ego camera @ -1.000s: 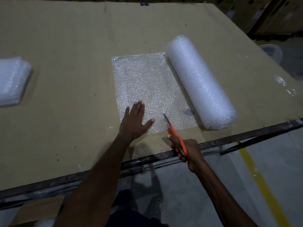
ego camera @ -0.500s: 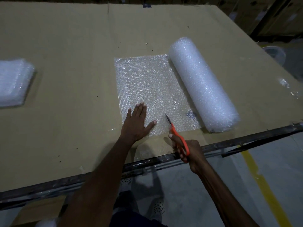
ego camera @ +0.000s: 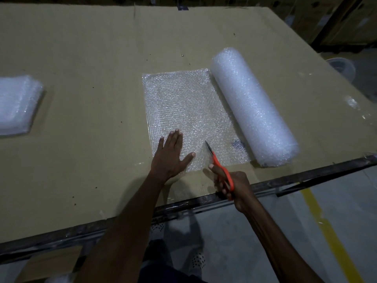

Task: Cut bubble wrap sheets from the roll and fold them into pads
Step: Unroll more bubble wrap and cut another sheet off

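1. Bubble wrap, a clear unrolled sheet [ego camera: 189, 111], lies flat on the cardboard-covered bench [ego camera: 91, 58], its right edge joined to the thick white bubble wrap roll [ego camera: 253, 107] lying just beside it.
2. Left hand [ego camera: 171, 158]: palm down, fingers straight, pressing the sheet's near left corner. Holds nothing.
3. Right hand [ego camera: 234, 186]: fingers curled through the handles of the orange-handled scissors [ego camera: 220, 166]. Blades entered at the near edge, pointing away; they look nearly closed, tip on the film.
4. Judged step: cut just begun, most of the sheet's length uncut.
5. Risks, as judgement:
   - Cut line sits mid-sheet and angles slightly left; if it drifts, the piece comes out crooked and folds unevenly.
   - Thin film may bunch or snag between the blades where it is unsupported right of the cut.
   - Thumb of the pressing hand lies near the blades; sliding forward could bring it into their path.
   - Roll is unrestrained and near the bench edge; a tug could shift it.
6. Folded white bubble wrap pad [ego camera: 18, 103] sits far left, well apart.
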